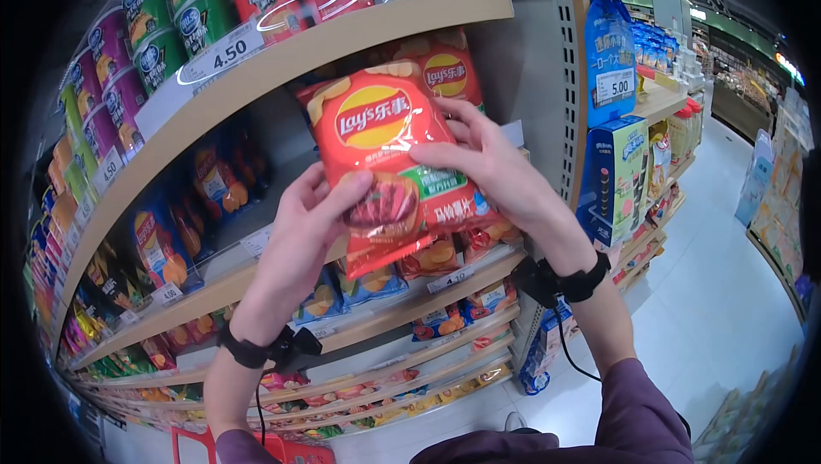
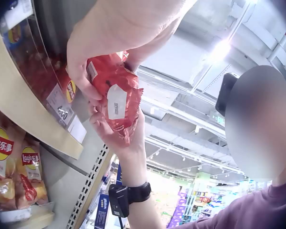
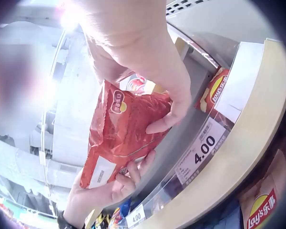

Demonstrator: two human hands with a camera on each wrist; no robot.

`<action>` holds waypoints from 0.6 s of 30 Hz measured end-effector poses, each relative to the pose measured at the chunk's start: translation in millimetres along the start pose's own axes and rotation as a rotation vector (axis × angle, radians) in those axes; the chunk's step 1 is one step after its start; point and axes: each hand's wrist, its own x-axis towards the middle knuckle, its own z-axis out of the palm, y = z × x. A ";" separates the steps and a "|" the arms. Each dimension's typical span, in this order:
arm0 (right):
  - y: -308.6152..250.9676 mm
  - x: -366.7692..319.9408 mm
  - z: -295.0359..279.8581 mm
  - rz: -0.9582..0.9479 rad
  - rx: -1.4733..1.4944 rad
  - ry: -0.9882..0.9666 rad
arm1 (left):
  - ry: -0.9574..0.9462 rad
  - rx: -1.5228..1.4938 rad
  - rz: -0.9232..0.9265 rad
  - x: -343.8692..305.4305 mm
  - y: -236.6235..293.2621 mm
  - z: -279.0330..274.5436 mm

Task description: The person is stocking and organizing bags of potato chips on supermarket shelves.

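A red Lay's potato chip bag (image 1: 376,152) is held up in front of the shelf, its printed front towards the head camera and slightly tilted. My left hand (image 1: 299,229) grips its lower left side, thumb on the front. On the right side my right hand (image 1: 487,156) holds it, thumb across the front and fingers behind the edge. In the right wrist view, the back of the chip bag (image 3: 128,124) shows a white label, with fingers of both hands against it. Another red Lay's bag (image 1: 453,70) stands on the shelf just behind.
A wooden shelf edge (image 1: 342,32) curves above the hands, bearing chip canisters (image 1: 205,23) and price tags. Blue chip bags (image 1: 158,246) stand on the shelf at left. A perforated upright (image 1: 569,79) ends the shelving at right, beside an aisle floor (image 1: 693,284). A red basket (image 1: 295,451) is below.
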 end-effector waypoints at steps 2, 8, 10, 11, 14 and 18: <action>-6.9 5.0 -7.1 0.004 -0.009 0.008 | -0.005 0.006 -0.046 11.9 7.7 1.8; -4.1 34.5 -28.7 -0.127 -0.163 0.113 | -0.047 0.206 -0.031 44.5 19.1 17.7; -5.5 42.8 -35.4 -0.184 -0.235 0.131 | -0.029 0.266 -0.025 61.1 16.8 17.0; -0.8 50.4 -42.2 -0.213 -0.259 0.129 | -0.021 0.295 -0.024 68.8 16.4 16.9; -2.2 61.2 -47.6 -0.249 -0.313 0.139 | -0.038 0.352 -0.023 91.8 17.7 13.7; 4.9 81.2 -57.2 -0.306 -0.430 0.189 | -0.051 0.465 -0.012 110.7 19.0 17.2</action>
